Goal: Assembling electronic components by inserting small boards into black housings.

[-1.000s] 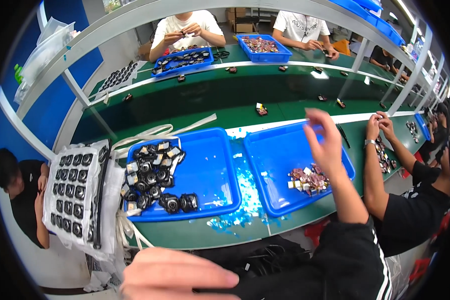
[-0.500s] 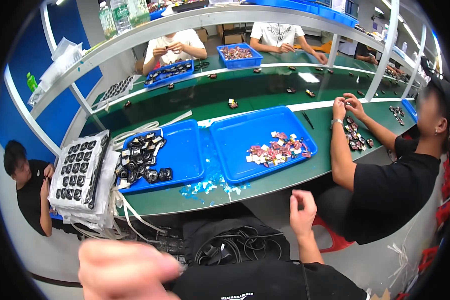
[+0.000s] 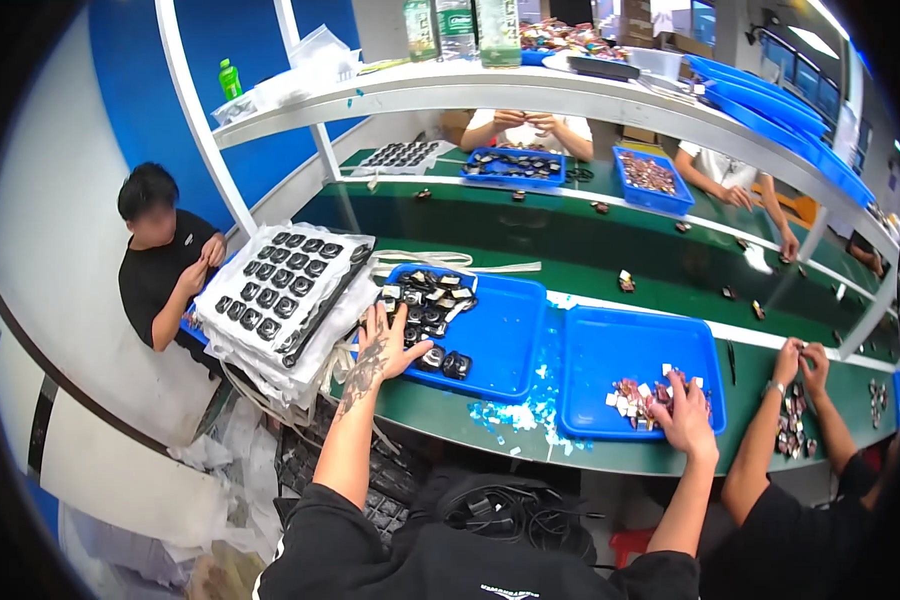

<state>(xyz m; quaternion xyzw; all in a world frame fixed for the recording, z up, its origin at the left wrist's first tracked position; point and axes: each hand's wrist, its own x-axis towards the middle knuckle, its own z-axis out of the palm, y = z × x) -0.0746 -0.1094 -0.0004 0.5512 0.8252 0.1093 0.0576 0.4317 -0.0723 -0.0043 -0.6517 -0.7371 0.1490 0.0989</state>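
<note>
left hand [image 3: 385,340] spread flat over black parts [image 3: 430,310]; right hand [image 3: 685,405] curled, fingers in small pieces [image 3: 635,395].

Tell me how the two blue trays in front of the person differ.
The left tray holds dark, mostly black parts bunched at its left end, under the left hand; the right tray holds a small heap of pale and reddish bits near its front edge, under the right hand. The left tray's pile looks bigger, and the right tray shows more bare floor. Both are shallow blue rectangles side by side on the green bench.
</note>
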